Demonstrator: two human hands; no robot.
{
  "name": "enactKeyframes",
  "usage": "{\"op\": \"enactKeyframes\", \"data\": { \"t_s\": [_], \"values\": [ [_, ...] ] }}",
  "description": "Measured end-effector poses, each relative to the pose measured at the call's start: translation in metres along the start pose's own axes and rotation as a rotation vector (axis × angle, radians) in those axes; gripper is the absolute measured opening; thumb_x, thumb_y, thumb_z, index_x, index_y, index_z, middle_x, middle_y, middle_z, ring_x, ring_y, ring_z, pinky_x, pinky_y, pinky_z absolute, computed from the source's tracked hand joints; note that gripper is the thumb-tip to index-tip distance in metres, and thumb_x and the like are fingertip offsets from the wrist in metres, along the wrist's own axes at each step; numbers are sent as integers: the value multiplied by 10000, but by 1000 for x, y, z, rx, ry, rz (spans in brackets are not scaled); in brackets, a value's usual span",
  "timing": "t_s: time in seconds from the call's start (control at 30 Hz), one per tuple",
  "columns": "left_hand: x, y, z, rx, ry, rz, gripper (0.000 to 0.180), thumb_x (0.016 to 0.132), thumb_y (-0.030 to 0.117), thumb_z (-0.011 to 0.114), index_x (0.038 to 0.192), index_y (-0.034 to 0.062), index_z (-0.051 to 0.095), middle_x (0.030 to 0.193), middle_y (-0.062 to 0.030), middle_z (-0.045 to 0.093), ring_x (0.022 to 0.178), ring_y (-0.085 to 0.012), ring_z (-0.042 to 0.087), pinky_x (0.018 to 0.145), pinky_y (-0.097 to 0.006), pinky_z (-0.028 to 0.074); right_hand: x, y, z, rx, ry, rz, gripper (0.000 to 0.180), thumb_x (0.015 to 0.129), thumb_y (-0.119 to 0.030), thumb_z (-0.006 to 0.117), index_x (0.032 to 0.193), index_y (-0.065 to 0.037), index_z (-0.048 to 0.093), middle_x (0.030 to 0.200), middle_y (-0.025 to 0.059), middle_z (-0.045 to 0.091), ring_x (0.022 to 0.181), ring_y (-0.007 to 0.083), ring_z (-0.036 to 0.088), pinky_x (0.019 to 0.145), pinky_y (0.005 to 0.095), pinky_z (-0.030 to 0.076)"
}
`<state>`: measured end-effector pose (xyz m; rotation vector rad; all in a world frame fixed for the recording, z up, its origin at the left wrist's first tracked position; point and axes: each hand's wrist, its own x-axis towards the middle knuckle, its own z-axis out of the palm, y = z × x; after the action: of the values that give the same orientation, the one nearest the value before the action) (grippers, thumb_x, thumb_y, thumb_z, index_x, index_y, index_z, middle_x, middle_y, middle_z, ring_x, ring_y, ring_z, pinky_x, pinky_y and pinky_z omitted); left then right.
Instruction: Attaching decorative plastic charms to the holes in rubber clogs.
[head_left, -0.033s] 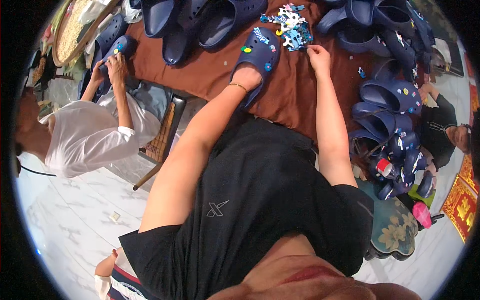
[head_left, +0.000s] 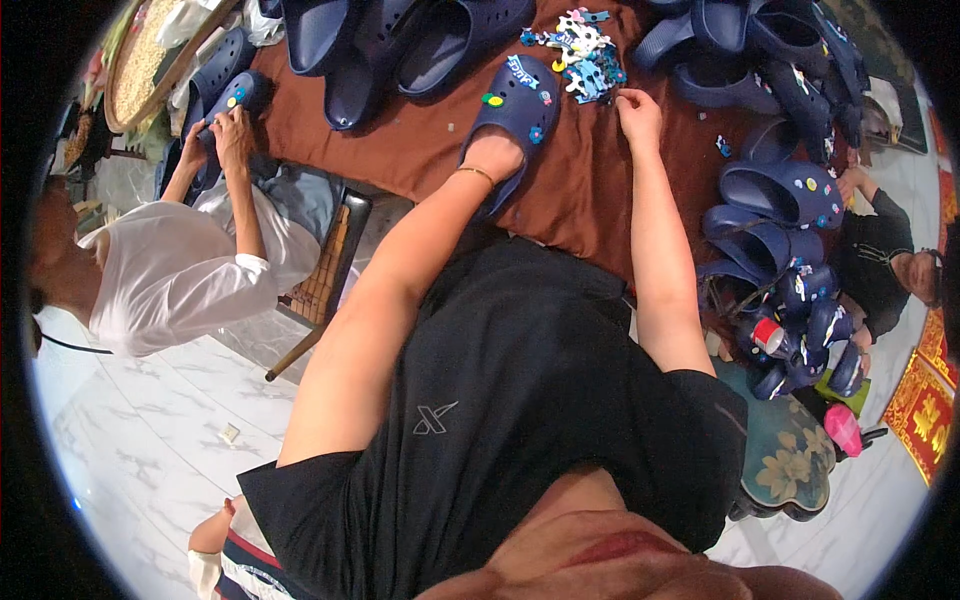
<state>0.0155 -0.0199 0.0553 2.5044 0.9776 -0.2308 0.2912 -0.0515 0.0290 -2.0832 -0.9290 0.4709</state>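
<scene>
My left hand (head_left: 492, 158) grips the heel of a navy clog (head_left: 518, 108) that lies on the brown tablecloth (head_left: 420, 150); the clog carries several small coloured charms. My right hand (head_left: 637, 110) rests fingertips-down at the edge of a heap of loose colourful charms (head_left: 580, 45), pinching among them; whether it holds one is hidden. Both forearms reach up from my black shirt.
More navy clogs (head_left: 400, 40) line the table's far edge and pile up at the right (head_left: 780, 200). A person in white at the left (head_left: 180, 270) holds a clog (head_left: 235, 100). Another person sits at the right (head_left: 890, 260). A wooden chair (head_left: 325, 270) stands on marble floor.
</scene>
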Motion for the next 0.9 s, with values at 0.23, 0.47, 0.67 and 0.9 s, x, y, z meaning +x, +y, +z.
{"op": "enactKeyframes", "data": {
  "t_s": [0.23, 0.47, 0.67, 0.9],
  "values": [
    [2, -2, 0, 8, -10, 58, 274, 813, 165, 463, 783, 29, 699, 877, -221, 665, 818, -378, 653, 735, -475, 522, 15, -18, 11, -312, 97, -223, 203, 780, -168, 628, 975, -180, 684, 973, 132, 603, 926, 323, 592, 798, 421, 483],
    [1, 0, -4, 3, -50, 41, 282, 803, 169, 459, 769, 23, 697, 862, -224, 663, 813, -380, 652, 740, -468, 518, 5, -27, 14, -435, 94, -261, 197, 795, -196, 657, 991, -196, 680, 1000, 92, 593, 904, 297, 602, 769, 403, 496],
    [2, -2, -1, 16, -61, 53, 285, 796, 177, 460, 748, 24, 695, 843, -221, 664, 791, -372, 655, 729, -465, 519, 6, -10, 20, -249, 201, -319, 122, 827, -202, 616, 887, -139, 700, 916, 109, 625, 861, 309, 610, 761, 402, 487],
    [3, -3, 2, 3, -1, 97, 279, 800, 173, 465, 754, 24, 697, 842, -215, 667, 788, -362, 656, 725, -465, 519, -2, -29, 1, 136, 173, -22, 137, 856, -134, 583, 916, -55, 677, 858, 116, 678, 776, 239, 643, 723, 341, 493]
  ]
}}
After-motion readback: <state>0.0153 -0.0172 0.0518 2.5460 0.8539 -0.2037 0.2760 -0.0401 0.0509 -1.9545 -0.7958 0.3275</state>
